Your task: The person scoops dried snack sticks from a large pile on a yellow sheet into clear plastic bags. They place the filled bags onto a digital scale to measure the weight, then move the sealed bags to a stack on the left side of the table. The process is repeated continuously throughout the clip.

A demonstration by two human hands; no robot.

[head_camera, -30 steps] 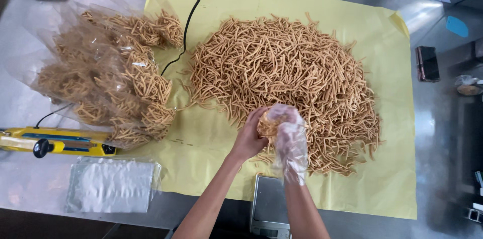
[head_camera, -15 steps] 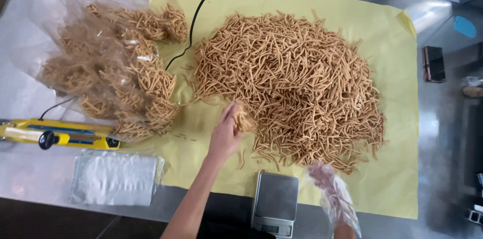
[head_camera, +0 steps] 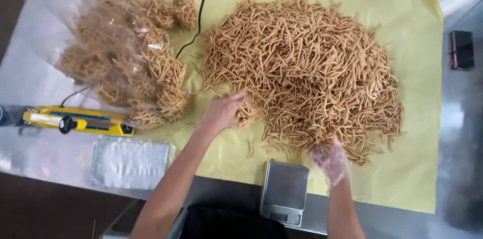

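A big heap of thin golden-brown fried snack sticks (head_camera: 307, 68) lies on a yellow paper sheet (head_camera: 417, 178). My left hand (head_camera: 221, 112) is curled over a handful of sticks at the heap's near left edge. My right hand (head_camera: 329, 161) is wrapped in a thin clear plastic bag and rests at the heap's near edge, with its fingers among the loose sticks. A small silver weighing scale (head_camera: 286, 188) stands at the table's front edge between my forearms, with nothing on its platform.
Several clear bags filled with sticks (head_camera: 126, 68) are piled at the left. In front of them lie a yellow heat sealer (head_camera: 75, 121) and a stack of flat clear bags (head_camera: 131, 161). A black cable (head_camera: 201, 13) crosses the paper. A dark box (head_camera: 462, 50) sits at the right.
A second ago both hands held a bag with sticks in front of the heap. My left hand then reached into the heap; my right hand dropped low, then came up to the heap's edge.
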